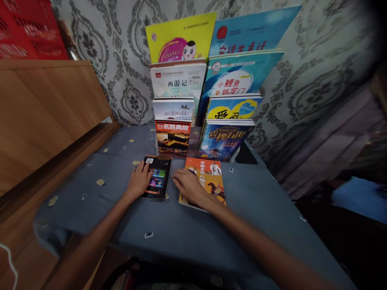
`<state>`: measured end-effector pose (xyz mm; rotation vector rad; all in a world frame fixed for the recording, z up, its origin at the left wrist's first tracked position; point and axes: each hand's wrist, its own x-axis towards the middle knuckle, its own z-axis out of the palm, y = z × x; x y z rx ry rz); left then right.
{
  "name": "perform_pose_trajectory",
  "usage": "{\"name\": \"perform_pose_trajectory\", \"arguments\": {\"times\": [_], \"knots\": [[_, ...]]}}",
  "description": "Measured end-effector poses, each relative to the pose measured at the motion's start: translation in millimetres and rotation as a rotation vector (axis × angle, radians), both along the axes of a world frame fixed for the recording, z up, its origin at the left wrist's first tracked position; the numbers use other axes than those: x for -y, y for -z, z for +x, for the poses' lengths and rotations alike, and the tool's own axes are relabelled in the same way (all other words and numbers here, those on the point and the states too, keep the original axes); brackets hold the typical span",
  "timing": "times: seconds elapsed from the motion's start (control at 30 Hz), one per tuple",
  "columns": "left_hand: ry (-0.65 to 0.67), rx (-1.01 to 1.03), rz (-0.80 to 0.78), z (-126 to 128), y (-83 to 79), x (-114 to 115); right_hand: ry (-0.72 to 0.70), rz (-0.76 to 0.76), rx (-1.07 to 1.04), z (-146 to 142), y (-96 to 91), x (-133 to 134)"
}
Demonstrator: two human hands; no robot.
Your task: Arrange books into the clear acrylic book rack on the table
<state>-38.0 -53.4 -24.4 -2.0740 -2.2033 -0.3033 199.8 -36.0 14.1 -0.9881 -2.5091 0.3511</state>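
Observation:
My left hand [139, 180] lies flat, fingers spread, on the left part of a black book [160, 177] that rests on the grey-blue tablecloth [169, 229]. My right hand [190, 186] rests palm down, fingers loosely apart, on the left edge of an orange book [211, 177] lying beside the black one. Neither hand grips anything. Just behind both books stands a tiered book rack [245, 155] filled with upright books.
The rack holds two columns of books, from a red-titled one [173, 139] and a dark blue one [223, 139] in front up to a yellow one [181, 38] and a blue one [250, 34] against the patterned wall. A wooden cabinet [42, 108] stands at the left.

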Motion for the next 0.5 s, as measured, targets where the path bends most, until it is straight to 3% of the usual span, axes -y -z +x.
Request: {"name": "perform_pose_trajectory", "arguments": {"times": [0.27, 0.5], "knots": [[0.019, -0.047, 0.015, 4.1, -3.3, 1.3, -0.002, -0.047, 0.124, -66.9, -1.0, -21.3], [0.026, -0.048, -0.012, 7.5, -13.7, 1.0, 0.146, -0.073, 0.182, -56.9, 5.4, -41.2]]}}
